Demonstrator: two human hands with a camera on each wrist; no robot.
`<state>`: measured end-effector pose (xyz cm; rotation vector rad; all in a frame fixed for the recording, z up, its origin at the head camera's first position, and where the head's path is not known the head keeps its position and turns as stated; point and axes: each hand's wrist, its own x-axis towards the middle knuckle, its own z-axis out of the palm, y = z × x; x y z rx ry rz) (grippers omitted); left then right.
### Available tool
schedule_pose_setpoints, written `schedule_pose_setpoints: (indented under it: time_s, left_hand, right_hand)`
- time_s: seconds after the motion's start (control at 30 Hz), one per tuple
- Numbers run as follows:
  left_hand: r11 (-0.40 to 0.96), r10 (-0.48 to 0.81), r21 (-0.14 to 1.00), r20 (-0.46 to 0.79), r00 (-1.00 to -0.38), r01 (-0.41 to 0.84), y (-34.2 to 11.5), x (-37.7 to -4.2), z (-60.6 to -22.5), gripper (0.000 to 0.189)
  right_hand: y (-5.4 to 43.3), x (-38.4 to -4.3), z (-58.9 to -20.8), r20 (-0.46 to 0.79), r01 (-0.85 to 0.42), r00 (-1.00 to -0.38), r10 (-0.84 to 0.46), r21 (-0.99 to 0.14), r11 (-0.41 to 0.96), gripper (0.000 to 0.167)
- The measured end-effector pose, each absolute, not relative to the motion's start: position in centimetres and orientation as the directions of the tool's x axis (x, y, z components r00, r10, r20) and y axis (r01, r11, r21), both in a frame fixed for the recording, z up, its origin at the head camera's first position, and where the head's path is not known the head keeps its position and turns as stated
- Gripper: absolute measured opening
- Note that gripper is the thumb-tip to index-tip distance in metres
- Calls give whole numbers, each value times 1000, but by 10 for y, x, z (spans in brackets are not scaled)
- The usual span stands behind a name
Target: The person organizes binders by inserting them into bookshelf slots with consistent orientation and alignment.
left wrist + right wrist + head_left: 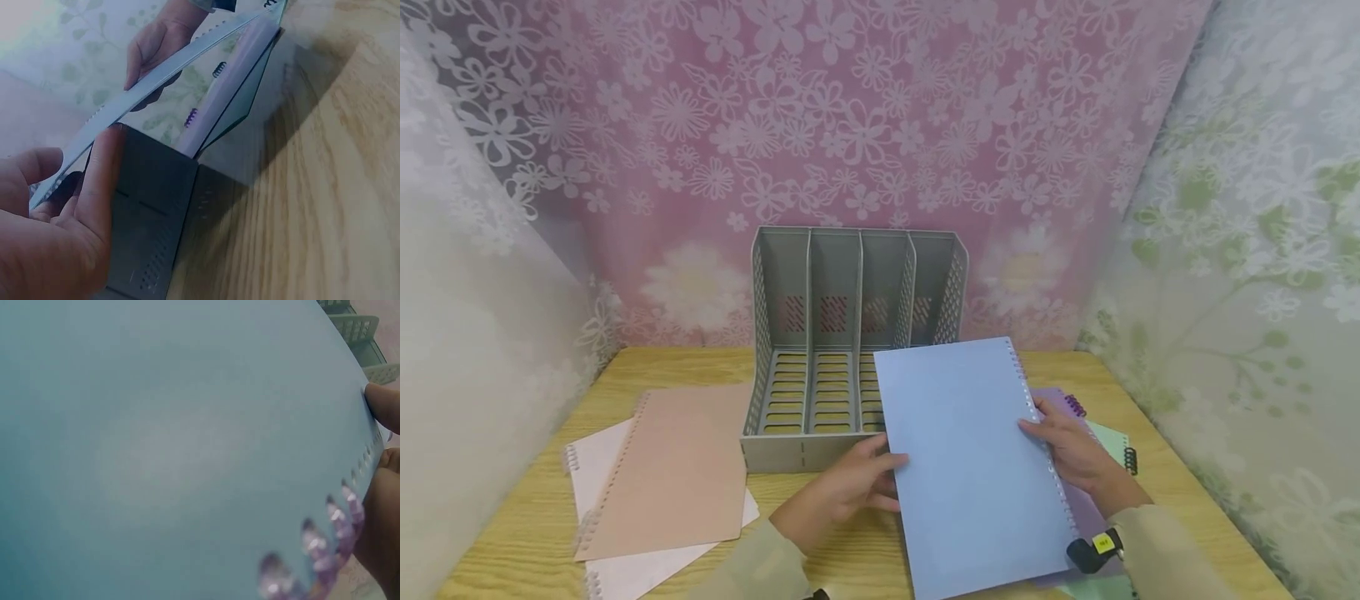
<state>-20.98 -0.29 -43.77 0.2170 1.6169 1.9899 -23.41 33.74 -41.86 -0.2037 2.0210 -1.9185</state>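
A blue spiral notebook (pixel 970 467) is held up off the table, its coil binding on the right side. My left hand (pixel 846 487) grips its left edge, thumb on the front cover and fingers behind. At the bound edge, my right hand (pixel 1075 454) pinches the notebook, thumb on the cover. Behind it stands a grey file organizer (pixel 801 454) with several upright compartments; the notebook hides its lower right part. In the right wrist view the blue cover (pixel 175 444) fills most of the picture, with the right thumb (pixel 384 406) at its edge.
On the left, a peach-coloured notebook (pixel 673 475) lies over pale pink ones (pixel 647 571). To the right, a purple notebook (pixel 1082 508) lies on a green one (pixel 1108 437), both partly covered. Flowered curtains (pixel 865 125) surround the wooden table (pixel 512 533).
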Motion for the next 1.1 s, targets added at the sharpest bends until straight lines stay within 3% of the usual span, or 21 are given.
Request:
schedule_pose_setpoints:
  time_s: [0.13, 0.37, 0.63, 1.1]
  left_hand:
    - [-96, 519, 950, -206, -830, -296, -15, -212, -437, 49]
    - [-84, 555, 956, -189, -810, -281, -36, -212, -435, 66]
    - [-83, 591, 968, -142, -794, -236, -58, -212, -429, 48]
    - [-54, 622, 980, -117, -774, -191, -99, -207, -429, 56]
  right_hand:
    - [329, -234, -420, -139, 120, -923, -360, -990, 74, 50]
    - [318, -230, -421, -66, 91, -875, -479, -995, -30, 42]
    - [301, -232, -412, -62, 101, -858, -510, -994, -49, 47]
    - [269, -230, -414, -62, 111, -847, -528, -992, -62, 57]
